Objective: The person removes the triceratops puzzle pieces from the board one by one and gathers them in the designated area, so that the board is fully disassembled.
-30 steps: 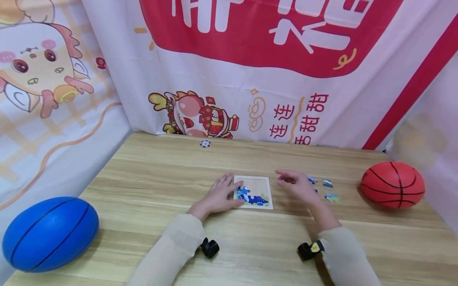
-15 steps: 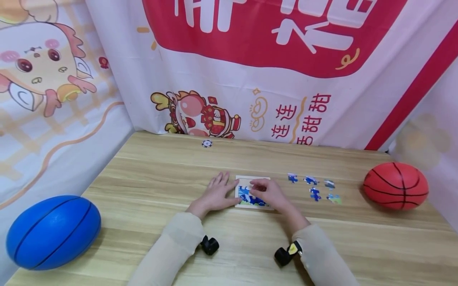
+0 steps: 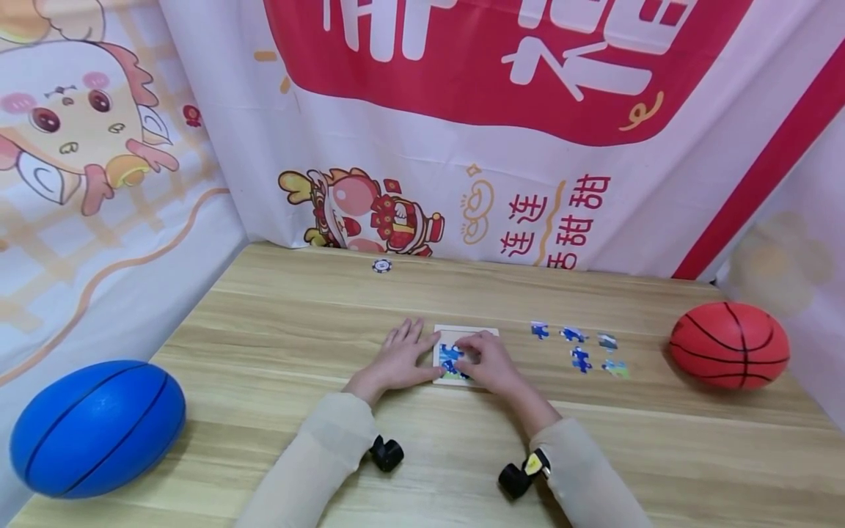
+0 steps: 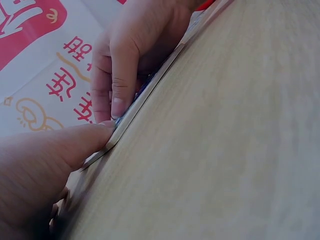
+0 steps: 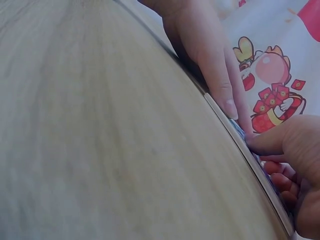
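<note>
A square puzzle tray [image 3: 465, 328] with a pale rim lies on the table, partly filled with blue and green pieces. My left hand [image 3: 396, 359] rests flat at its left side, fingers spread and thumb on the rim's lower left corner. Over the tray, my right hand [image 3: 491, 363] has thumb and index finger bent around a blue puzzle piece [image 3: 451, 352], the other fingers curled. In the left wrist view, the right fingertips meet the tray close to the left thumb [image 4: 90, 137]. The right wrist view shows the right thumb [image 5: 270, 142] down on the pieces; the palm hides part of the tray.
Several loose puzzle pieces [image 3: 581, 359] lie right of the tray. A red ball [image 3: 729, 345] sits at the table's right, a blue ball [image 3: 99, 429] at its left. A small round chip [image 3: 381, 265] lies near the back edge, before a printed curtain [image 3: 396, 139].
My right hand has moved left from beside the loose pieces onto the tray, then slightly further left within it, uncovering a loose piece. The left hand has stayed at the tray's left side.
</note>
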The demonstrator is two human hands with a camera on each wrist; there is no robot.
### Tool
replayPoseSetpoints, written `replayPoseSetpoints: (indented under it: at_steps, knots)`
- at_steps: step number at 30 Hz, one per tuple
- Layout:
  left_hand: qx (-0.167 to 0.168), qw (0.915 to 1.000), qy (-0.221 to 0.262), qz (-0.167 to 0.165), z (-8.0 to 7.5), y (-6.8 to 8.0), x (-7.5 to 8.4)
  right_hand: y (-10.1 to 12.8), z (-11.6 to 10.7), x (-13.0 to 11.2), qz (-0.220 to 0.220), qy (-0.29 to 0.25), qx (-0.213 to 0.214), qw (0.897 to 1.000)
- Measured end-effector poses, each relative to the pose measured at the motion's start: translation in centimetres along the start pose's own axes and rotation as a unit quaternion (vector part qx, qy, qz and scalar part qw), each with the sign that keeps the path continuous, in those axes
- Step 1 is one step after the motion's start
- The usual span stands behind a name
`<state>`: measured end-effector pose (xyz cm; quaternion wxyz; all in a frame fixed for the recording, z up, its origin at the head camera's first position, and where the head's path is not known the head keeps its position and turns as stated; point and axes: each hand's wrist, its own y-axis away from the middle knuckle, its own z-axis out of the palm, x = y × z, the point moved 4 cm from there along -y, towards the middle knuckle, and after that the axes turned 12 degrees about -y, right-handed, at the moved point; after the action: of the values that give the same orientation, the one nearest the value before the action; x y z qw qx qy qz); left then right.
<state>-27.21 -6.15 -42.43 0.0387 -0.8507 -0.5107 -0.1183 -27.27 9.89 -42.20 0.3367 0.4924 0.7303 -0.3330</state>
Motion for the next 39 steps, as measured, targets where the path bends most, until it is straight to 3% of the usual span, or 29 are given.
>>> replayPoseSetpoints:
  at_steps: [4,11,15,22,29,39]
  knots:
    - [0.001,1.0,-0.001,0.0,0.1,0.0,0.0,0.0,0.2,-0.2,0.011,-0.004,0.009,1.0]
    - [0.003,1.0,-0.003,0.0,-0.1,0.1,0.0,-0.2,0.3,-0.3,0.022,-0.073,0.015,0.997]
    - [0.002,1.0,-0.002,0.001,-0.2,0.1,0.0,-0.3,0.3,-0.2,0.034,-0.08,0.014,0.996]
    - [0.006,1.0,-0.001,0.003,-0.1,0.2,0.0,-0.4,-0.2,-0.2,0.008,-0.085,0.024,0.996]
    - [0.007,1.0,0.003,0.002,0.1,0.2,0.0,0.5,-3.2,0.2,0.048,-0.102,0.029,0.993]
    - [0.011,0.9999,0.003,0.003,0.1,0.3,0.1,2.3,-8.3,1.8,0.081,-0.08,0.046,0.992]
